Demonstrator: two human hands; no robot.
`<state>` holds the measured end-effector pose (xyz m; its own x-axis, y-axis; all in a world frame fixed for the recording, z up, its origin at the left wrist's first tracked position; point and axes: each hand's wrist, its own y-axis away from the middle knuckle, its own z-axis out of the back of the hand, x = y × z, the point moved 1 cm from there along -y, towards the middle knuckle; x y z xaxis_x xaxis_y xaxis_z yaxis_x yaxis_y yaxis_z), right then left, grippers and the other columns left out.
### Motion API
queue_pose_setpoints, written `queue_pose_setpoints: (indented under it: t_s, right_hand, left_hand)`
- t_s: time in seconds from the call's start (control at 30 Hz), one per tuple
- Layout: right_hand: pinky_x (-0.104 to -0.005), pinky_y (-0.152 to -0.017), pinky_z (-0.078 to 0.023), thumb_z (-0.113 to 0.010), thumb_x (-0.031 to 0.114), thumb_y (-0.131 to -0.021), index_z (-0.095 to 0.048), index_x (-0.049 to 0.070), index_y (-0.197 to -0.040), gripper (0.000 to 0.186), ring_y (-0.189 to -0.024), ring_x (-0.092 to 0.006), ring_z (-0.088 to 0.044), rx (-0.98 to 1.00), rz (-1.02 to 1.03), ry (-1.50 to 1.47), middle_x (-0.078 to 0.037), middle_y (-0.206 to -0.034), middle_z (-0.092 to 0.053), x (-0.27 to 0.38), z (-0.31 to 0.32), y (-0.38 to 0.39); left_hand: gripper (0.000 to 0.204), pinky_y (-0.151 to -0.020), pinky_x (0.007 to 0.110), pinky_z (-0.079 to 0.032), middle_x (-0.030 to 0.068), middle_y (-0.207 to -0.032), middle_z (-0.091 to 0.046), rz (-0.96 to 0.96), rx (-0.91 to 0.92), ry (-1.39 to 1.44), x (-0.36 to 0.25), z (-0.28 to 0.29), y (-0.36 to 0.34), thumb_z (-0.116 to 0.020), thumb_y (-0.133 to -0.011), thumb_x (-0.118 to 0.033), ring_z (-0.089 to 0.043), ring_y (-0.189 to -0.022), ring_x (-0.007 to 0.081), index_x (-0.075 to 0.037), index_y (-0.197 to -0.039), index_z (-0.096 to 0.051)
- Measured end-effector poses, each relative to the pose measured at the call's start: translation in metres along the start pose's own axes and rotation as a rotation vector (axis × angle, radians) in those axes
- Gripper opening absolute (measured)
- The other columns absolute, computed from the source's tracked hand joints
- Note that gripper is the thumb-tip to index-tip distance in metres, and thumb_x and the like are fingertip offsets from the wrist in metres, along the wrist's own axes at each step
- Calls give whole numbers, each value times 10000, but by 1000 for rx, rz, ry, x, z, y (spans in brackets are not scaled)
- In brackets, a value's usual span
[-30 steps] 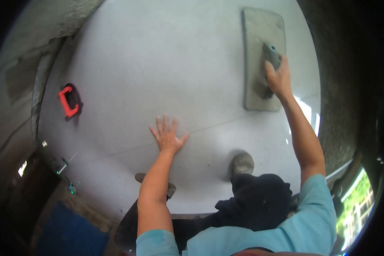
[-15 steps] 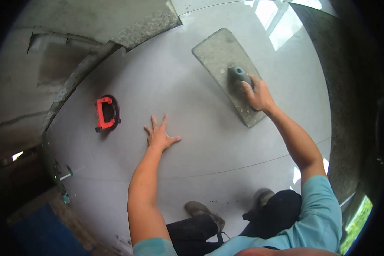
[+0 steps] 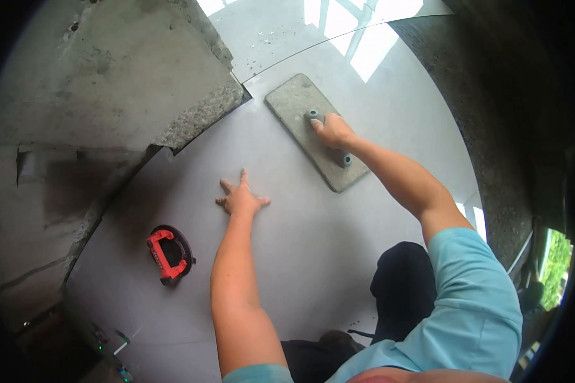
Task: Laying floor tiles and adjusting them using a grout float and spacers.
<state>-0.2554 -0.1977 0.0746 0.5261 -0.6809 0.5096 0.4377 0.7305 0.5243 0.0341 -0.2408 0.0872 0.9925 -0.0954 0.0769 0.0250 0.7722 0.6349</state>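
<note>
My right hand (image 3: 333, 131) is wrapped round the dark grey handle of a large rectangular float (image 3: 300, 96), its broad plate dusty and grey-green. The float lies on, or just over, a big light-grey floor tile (image 3: 287, 236); whether it touches cannot be made out. Flat on the same tile, fingers spread, rests my left hand (image 3: 241, 199), holding nothing. Nearer to me and left of that hand stands a red-handled suction cup (image 3: 166, 255) with a dark round pad.
A rough concrete wall (image 3: 109, 83) borders the tile on the left, its broken corner (image 3: 244, 96) jutting in. Another tile (image 3: 262, 32) adjoins beyond a thin joint. Along the right runs a dark, rough strip (image 3: 453, 76). A device with green lights (image 3: 118, 351) sits lower left.
My view has shifted forward and left. The float and my right hand have moved closer to the wall's corner. My left hand is farther from the suction cup and still spread.
</note>
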Motion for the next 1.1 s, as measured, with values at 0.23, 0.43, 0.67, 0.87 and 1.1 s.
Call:
queue_pose_setpoints:
  t_s: [0.23, 0.43, 0.67, 0.87, 1.1]
  right_hand:
    - [-455, -970, -490, -543, 470, -965, -667, -5, -1160, 528, -1148, -373, -621, -48, -55, 39, -238, -1176, -671, 32, -8, -12]
    - [-459, -952, -499, -535, 499, -963, -657, 22, -1141, 524, -1128, -364, -628, 2, -111, 48, -213, -1149, -680, 25, 8, -17]
    - [-469, -935, -504, -538, 512, -959, -627, 18, -1163, 542, -1103, -374, -638, 120, -110, -34, -221, -1135, -678, 22, 25, -16]
    - [-473, -900, -506, -537, 512, -960, -615, 1, -1143, 548, -1055, -388, -646, 134, -175, -37, -227, -1063, -693, -43, 56, -18]
    - [-518, -876, -496, -576, 462, -944, -605, -33, -1167, 545, -1022, -449, -630, -101, -350, -188, -287, -1040, -676, -118, 100, -27]
  left_hand:
    - [1098, -1097, 519, -432, 229, -1639, -135, 7, 32, -26, 11, -2, -5, -883, -668, -449, -284, -1375, 632, -415, -1563, -246]
    - [1128, -1071, 555, -443, 269, -1632, -102, -48, 31, -24, -5, 4, -11, -893, -647, -450, -276, -1355, 664, -405, -1565, -240]
    - [1170, -1114, 600, -360, 311, -1621, -67, -87, 69, -29, -4, -4, -16, -901, -624, -463, -215, -1357, 694, -371, -1575, -226]
    - [882, -1198, 592, -154, 322, -1607, -129, -462, -167, 118, -27, -22, -58, -733, -824, -344, -125, -1478, 528, -67, -1545, -308]
    - [817, -1224, 542, -75, 197, -1643, -182, -476, -531, -10, -262, 59, -194, -520, -943, -477, -91, -1534, 378, 19, -1542, -266]
